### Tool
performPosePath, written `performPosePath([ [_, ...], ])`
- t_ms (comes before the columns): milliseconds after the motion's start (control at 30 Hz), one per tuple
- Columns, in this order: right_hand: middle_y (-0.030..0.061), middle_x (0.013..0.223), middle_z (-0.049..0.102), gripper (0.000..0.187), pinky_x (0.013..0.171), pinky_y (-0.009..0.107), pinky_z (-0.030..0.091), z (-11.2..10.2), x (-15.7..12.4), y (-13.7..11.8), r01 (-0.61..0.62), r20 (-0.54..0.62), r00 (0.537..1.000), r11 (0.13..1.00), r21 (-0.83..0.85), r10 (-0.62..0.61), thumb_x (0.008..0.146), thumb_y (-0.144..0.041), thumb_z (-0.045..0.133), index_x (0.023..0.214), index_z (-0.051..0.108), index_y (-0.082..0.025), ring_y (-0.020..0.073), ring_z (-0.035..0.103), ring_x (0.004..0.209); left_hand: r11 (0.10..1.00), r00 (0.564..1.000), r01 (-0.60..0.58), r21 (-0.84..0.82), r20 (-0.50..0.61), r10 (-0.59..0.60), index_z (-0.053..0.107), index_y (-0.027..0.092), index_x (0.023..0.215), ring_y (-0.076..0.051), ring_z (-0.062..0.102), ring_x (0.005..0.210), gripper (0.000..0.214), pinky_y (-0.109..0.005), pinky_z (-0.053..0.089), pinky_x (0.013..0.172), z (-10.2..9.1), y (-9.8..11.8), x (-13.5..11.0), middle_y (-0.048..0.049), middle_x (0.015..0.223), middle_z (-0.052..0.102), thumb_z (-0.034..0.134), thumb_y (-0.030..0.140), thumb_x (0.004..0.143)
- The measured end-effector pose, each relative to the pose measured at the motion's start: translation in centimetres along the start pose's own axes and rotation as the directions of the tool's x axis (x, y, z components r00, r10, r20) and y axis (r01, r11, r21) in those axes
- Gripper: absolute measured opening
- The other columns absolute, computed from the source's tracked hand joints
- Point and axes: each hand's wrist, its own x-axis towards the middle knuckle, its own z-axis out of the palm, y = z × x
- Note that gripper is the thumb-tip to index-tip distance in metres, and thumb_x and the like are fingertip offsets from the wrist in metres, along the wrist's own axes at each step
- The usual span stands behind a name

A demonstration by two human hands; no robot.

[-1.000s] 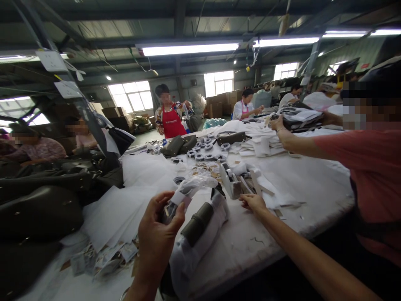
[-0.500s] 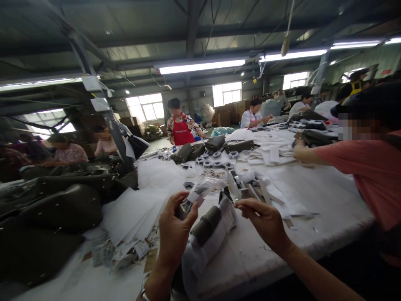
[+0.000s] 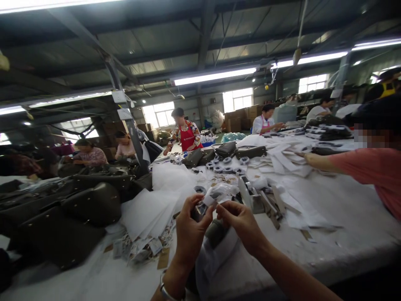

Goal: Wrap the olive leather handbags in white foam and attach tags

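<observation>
My left hand (image 3: 190, 228) is closed around a small dark metal part wrapped in white paper (image 3: 209, 200), held up over the white table (image 3: 328, 225). My right hand (image 3: 240, 221) pinches the same paper wrap from the right, its fingertips meeting the left hand's. Just below both hands lies a dark olive bag handle (image 3: 216, 232) sleeved in white wrapping. A tape dispenser (image 3: 250, 196) sits right behind my right hand.
Dark olive bags (image 3: 84, 205) pile up on the left beside loose white sheets (image 3: 150, 209). Several tape rolls (image 3: 227, 167) and more bags lie mid-table. A person in a pink shirt (image 3: 369, 171) reaches in from the right; others work at the far end.
My right hand left the table by the tape dispenser, rose and came to the left hand, now pinching the wrap. The camera tilted up and shifted.
</observation>
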Motion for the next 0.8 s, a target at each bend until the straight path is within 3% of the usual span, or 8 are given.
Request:
performPosePath([
  [133,0.0011,0.065,0.063,0.04,0.054,0.026,0.039,0.44,0.13,0.39,-0.049,-0.029,0.998,0.999,0.014,0.049,0.075,-0.057,0.073,0.072,0.071,-0.018,0.0126,0.05,0.055,1.0,1.0,0.001,-0.019,0.005,-0.001,0.062,0.022,0.108,-0.021,0.067,0.098,0.035,-0.033,0.05,0.091,-0.14,-0.03,-0.04,-0.0053,0.106,0.071,0.072,0.036,0.078],
  [300,0.0029,0.072,0.064,0.04,0.055,0.026,0.042,0.62,-0.09,0.31,-0.046,0.021,0.999,0.999,0.023,0.046,0.076,-0.058,0.072,0.075,0.072,-0.019,0.0129,0.05,0.057,1.0,0.999,0.029,-0.009,0.025,-0.028,0.062,0.022,0.108,-0.021,0.068,0.097,0.035,-0.033,0.052,0.09,-0.54,0.31,-0.11,-0.0054,0.105,0.072,0.072,0.037,0.078],
  [433,0.0039,0.072,0.063,0.045,0.058,0.027,0.047,0.55,-0.18,0.11,-0.105,0.015,0.994,0.993,0.045,0.105,0.074,-0.062,0.072,0.075,0.07,-0.017,0.0148,0.054,0.061,0.999,0.998,-0.028,0.03,0.06,0.026,0.063,0.023,0.107,-0.022,0.068,0.1,0.033,-0.033,0.053,0.088,-0.44,0.38,-0.62,-0.0045,0.104,0.072,0.071,0.037,0.079],
  [633,0.0018,0.064,0.058,0.048,0.056,0.026,0.046,0.28,0.09,0.44,-0.133,-0.005,0.991,0.991,0.03,0.133,0.075,-0.063,0.071,0.069,0.065,-0.016,0.014,0.054,0.059,0.994,0.997,-0.053,0.095,0.054,0.048,0.064,0.025,0.108,-0.021,0.067,0.102,0.031,-0.033,0.052,0.089,-0.19,0.18,-0.95,-0.0028,0.105,0.072,0.071,0.035,0.079],
  [800,0.0039,0.084,0.067,0.042,0.066,0.026,0.049,-0.32,-0.59,0.31,-0.077,0.139,0.988,0.993,0.093,0.063,0.081,-0.058,0.068,0.088,0.073,-0.017,0.0147,0.059,0.072,0.999,0.997,0.047,0.021,0.065,-0.049,0.062,0.024,0.111,-0.022,0.068,0.099,0.04,-0.033,0.052,0.089,-0.76,0.83,-0.33,-0.0053,0.109,0.072,0.074,0.042,0.077],
])
